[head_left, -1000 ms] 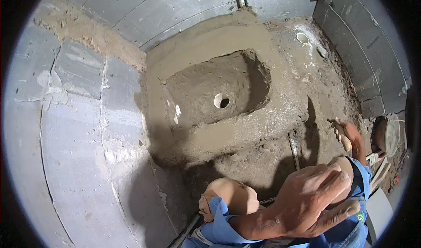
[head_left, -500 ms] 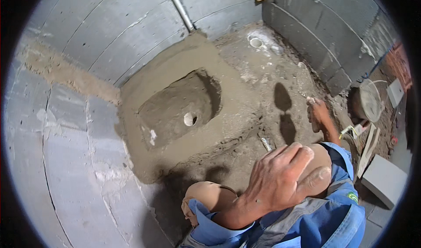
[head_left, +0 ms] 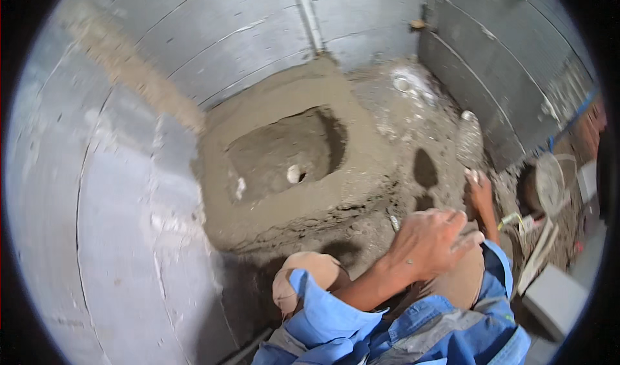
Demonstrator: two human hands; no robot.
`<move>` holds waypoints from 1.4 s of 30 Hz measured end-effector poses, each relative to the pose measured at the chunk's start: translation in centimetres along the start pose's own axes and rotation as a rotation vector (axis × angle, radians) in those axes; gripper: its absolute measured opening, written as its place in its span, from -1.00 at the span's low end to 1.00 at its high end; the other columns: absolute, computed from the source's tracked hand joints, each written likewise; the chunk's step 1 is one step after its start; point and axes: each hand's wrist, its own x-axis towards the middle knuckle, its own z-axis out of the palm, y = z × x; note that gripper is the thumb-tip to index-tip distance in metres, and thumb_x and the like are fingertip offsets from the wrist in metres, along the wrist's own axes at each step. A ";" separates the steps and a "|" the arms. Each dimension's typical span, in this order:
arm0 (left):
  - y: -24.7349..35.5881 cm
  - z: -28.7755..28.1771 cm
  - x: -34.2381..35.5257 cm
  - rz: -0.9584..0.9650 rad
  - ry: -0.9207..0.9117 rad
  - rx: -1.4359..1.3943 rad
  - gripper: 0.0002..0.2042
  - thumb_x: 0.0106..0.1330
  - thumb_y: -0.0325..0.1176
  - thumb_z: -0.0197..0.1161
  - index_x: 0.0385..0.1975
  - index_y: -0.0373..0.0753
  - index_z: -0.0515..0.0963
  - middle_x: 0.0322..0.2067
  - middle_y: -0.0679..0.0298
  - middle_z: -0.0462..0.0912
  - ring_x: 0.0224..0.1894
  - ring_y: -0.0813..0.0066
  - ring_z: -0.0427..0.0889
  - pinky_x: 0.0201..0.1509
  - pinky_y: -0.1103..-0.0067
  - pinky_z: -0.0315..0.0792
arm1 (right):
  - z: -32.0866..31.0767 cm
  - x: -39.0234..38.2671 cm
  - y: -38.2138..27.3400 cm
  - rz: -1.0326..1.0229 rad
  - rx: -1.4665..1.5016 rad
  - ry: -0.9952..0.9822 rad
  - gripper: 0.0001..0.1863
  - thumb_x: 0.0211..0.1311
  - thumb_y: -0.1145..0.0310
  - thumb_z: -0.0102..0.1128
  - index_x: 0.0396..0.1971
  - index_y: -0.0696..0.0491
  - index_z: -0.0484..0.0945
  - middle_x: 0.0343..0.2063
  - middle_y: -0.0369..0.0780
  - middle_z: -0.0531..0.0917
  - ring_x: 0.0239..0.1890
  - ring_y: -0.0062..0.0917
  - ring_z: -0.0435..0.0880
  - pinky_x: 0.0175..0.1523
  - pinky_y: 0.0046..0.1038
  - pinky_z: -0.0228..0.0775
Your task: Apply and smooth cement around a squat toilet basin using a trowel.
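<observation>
My right hand (head_left: 480, 196) is low at the right, fingers closed around what looks like a trowel's handle, which they hide. The pale, mottled trowel (head_left: 469, 139) points away from me along the rough ground, casting a leaf-shaped shadow to its left. My left hand (head_left: 431, 243) hangs across my right knee, its fingers loosely bent, thumb apart, nothing visible in it. Ahead to the left, smoothed wet mortar (head_left: 271, 213) surrounds a sunken oblong hollow (head_left: 268, 162). At the hollow's bottom shows a round white pipe opening (head_left: 295, 173).
Grey block walls (head_left: 142, 236) enclose the corner, with a vertical pipe (head_left: 306, 13) on the back one. A floor pipe opening (head_left: 402, 84) lies at the far right. A bucket (head_left: 549, 184), pale strips (head_left: 537, 258) and a light block (head_left: 555, 300) sit at my right.
The whole view has shifted, so the surroundings sit further right and lower. The trowel's broad face shows more plainly now. My left hand stays over the knee.
</observation>
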 end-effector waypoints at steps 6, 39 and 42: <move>-0.2 1.0 -0.7 0.036 0.015 0.006 -0.65 0.26 -0.09 0.27 -0.34 -0.32 0.47 -0.42 0.01 0.58 -0.33 -0.04 0.63 -0.27 0.18 0.48 | 0.9 -0.8 -1.1 0.022 -0.032 -0.110 -0.73 0.35 0.19 0.22 -0.43 0.04 0.43 -0.65 -0.37 0.42 -0.68 -0.65 0.37 -0.60 -0.47 0.23; -0.9 -9.7 -6.3 0.063 0.576 -0.439 -0.70 0.40 -0.13 0.20 -0.33 -0.30 0.50 -0.48 0.10 0.53 -0.46 0.13 0.59 -0.37 0.30 0.44 | 39.2 -6.3 -22.5 -0.968 -0.715 -0.896 -0.48 0.36 0.05 0.05 0.01 0.24 0.46 -0.13 0.15 0.61 -0.03 0.07 0.58 0.06 -0.07 0.44; -3.1 -12.0 -8.6 0.018 0.712 -0.667 -0.76 0.45 -0.23 0.16 -0.31 -0.30 0.53 -0.48 0.13 0.53 -0.47 0.29 0.58 -0.39 0.42 0.44 | 48.5 -5.5 -23.3 -1.192 -0.732 -0.953 -0.52 0.34 0.07 0.05 -0.13 0.28 0.52 -0.20 0.17 0.62 -0.11 0.05 0.63 -0.02 -0.05 0.47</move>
